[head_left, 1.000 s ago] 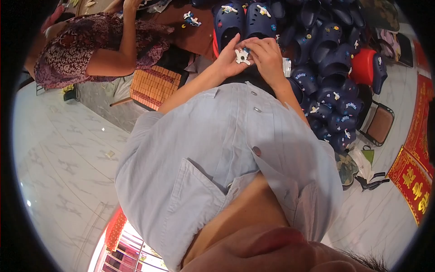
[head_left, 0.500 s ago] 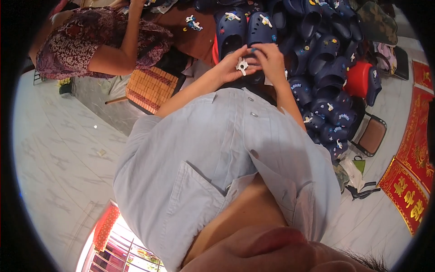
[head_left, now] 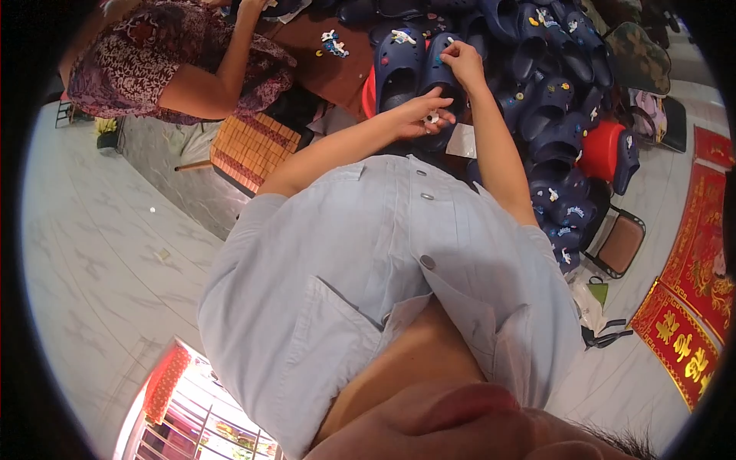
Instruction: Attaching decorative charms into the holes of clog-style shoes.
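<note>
My left grip (head_left: 427, 119), curled loosely, may drop its white charm (head_left: 432, 117); my right grip (head_left: 447, 56) (fingertips together) may jog the clog (head_left: 434, 76).

My left hand (head_left: 418, 115) hides much of its small white piece (head_left: 432, 117); upper left, another person (head_left: 146, 57) is cut off by the frame's edge.
</note>
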`<action>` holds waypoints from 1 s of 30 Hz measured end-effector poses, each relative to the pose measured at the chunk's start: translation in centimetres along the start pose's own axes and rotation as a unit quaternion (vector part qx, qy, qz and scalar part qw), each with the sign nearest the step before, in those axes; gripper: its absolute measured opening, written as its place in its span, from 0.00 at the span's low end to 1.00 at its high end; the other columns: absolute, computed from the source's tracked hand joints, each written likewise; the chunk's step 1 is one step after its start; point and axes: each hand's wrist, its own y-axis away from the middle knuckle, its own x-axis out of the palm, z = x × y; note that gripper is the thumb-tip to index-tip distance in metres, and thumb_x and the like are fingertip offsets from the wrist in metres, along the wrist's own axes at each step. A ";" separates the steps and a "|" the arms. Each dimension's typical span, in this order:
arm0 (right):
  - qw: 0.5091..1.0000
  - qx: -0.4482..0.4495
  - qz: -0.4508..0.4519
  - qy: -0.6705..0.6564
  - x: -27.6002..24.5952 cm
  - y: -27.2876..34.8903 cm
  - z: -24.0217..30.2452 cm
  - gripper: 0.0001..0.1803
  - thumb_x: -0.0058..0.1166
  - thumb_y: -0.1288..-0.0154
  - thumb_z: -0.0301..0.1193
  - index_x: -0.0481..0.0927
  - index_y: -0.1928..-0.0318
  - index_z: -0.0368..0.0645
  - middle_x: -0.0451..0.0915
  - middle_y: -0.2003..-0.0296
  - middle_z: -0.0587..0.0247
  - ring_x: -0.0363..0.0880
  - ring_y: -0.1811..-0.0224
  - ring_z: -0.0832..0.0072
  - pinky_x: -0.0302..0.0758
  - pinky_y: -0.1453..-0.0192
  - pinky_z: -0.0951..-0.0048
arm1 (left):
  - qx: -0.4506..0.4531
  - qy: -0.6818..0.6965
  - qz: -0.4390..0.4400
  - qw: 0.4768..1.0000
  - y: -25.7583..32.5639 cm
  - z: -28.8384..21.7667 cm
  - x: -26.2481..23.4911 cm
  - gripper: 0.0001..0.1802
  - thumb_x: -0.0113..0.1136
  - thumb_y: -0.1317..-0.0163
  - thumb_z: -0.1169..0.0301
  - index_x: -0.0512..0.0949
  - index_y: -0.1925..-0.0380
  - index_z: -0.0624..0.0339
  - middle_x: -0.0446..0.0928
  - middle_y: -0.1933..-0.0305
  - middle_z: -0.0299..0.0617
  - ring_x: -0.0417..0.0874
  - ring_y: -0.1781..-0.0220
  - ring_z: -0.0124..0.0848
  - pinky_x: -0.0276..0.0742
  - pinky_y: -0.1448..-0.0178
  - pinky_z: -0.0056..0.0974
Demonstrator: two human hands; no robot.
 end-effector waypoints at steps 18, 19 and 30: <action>0.997 0.066 -0.005 0.028 0.9 -0.7 0.3 0.07 0.64 0.58 0.25 0.81 0.74 0.41 0.82 0.72 0.55 0.82 0.66 0.64 0.76 0.60 0.66 | 0.086 0.069 0.049 0.993 -4.8 0.9 -1.5 0.20 0.46 0.30 0.54 0.72 0.70 0.62 0.70 0.74 0.36 0.68 0.78 0.23 0.60 0.81 0.25; 0.996 0.076 0.012 0.033 0.9 -0.6 0.7 0.06 0.62 0.57 0.26 0.81 0.74 0.43 0.82 0.70 0.52 0.82 0.62 0.57 0.76 0.57 0.61 | 0.080 0.071 0.070 0.992 -4.8 0.9 -2.1 0.20 0.46 0.30 0.54 0.72 0.70 0.62 0.71 0.74 0.36 0.68 0.78 0.23 0.60 0.80 0.25; 0.994 -0.077 -0.055 0.054 -1.5 2.6 4.5 0.07 0.59 0.47 0.27 0.77 0.69 0.38 0.80 0.68 0.51 0.80 0.64 0.57 0.75 0.59 0.63 | 0.046 -0.014 0.014 0.999 -2.4 0.3 -0.2 0.11 0.49 0.31 0.62 0.69 0.57 0.55 0.75 0.69 0.42 0.70 0.77 0.24 0.60 0.82 0.24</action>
